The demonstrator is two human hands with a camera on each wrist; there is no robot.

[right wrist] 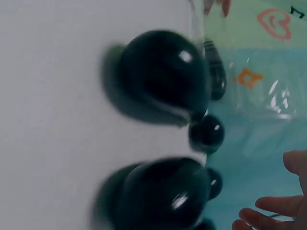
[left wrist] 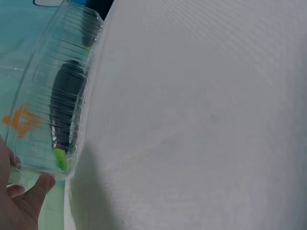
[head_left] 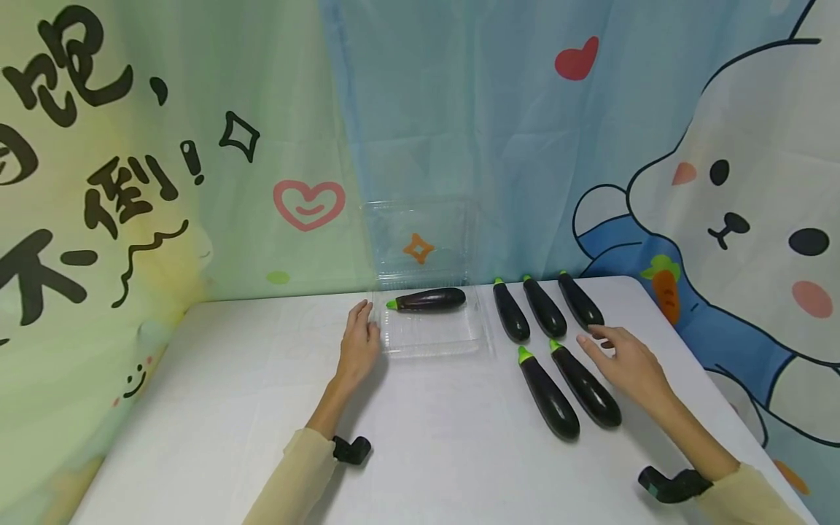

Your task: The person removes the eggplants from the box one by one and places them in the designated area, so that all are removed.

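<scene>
A clear plastic box lies with its lid raised against the curtain; one dark eggplant with a green stem end rests inside. My left hand touches the box's left side, fingers fairly straight; in the left wrist view its thumb is at the box's end. My right hand hovers, fingers spread and holding nothing, by the blunt end of the back-right eggplant. Below and left of that hand lies a front-row eggplant. The right wrist view shows the fingers apart from the eggplants.
Two more eggplants stand in the back row, and another eggplant lies in front. All rest on a white table. A printed curtain hangs right behind the table's back edge.
</scene>
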